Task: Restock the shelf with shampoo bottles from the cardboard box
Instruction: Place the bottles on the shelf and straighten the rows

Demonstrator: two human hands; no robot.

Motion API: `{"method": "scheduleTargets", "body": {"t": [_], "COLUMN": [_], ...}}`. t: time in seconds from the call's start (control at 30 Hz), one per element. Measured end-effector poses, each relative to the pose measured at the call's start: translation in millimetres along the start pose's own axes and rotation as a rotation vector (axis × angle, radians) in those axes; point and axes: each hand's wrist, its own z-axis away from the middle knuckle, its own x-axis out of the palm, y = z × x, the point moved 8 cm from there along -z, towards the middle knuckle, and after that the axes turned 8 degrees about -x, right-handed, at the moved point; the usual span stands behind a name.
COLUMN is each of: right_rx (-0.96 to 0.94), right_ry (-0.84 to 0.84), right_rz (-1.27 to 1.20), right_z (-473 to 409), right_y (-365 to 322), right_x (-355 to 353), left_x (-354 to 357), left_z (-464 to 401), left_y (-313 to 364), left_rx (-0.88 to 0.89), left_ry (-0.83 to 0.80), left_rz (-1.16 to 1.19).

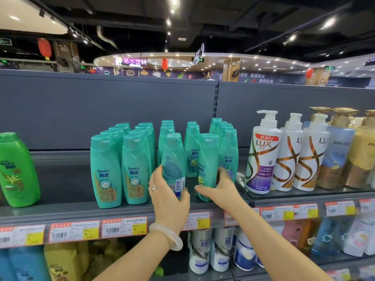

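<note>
Fingers of the left hand point(169, 196) are curled around one teal Rejoice bottle point(173, 159), which shows its back label with the barcode. The right hand point(220, 189) grips a second teal bottle point(208, 159) low on its body. Both bottles stand at the front of the top shelf point(67, 207), before the teal rows point(125, 151). To do it well, I think the left bottle should be turned label forward, then both pushed straight into line

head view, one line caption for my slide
Both hands, left and right, each set a teal shampoo bottle on the shelf.
</note>
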Motion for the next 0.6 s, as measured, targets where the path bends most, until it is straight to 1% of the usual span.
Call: {"method": "scheduleTargets", "body": {"t": [0.1, 0.17, 0.3, 0.4, 0.53, 0.6], "right_rx": [-0.019, -0.026, 0.016, 0.012, -0.003, 0.008], "right_ry": [0.05, 0.056, -0.055, -0.082, -0.01, 0.019], "right_rz": [0.105, 0.095, -0.023, 0.03, 0.142, 0.142], "right_z": [1, -1, -4, -2, 3, 2], "right_y": [0, 2, 6, 3, -4, -3], "right_x": [-3, -5, -4, -2, 0, 0], "left_x": [0, 1, 2, 3, 2, 3], "left_z": [-1, -1, -1, -2, -7, -12], "left_y": [0, 0, -1, 0, 0, -2], "left_rx": [-0.002, -0.002, -0.015, -0.023, -0.099, -0.164], "left_ry": [0.007, 0.007, 0.016, 0.043, 0.129, 0.163], "left_rz": [-0.014, -0.016, -0.024, -0.027, 0.014, 0.005]}}
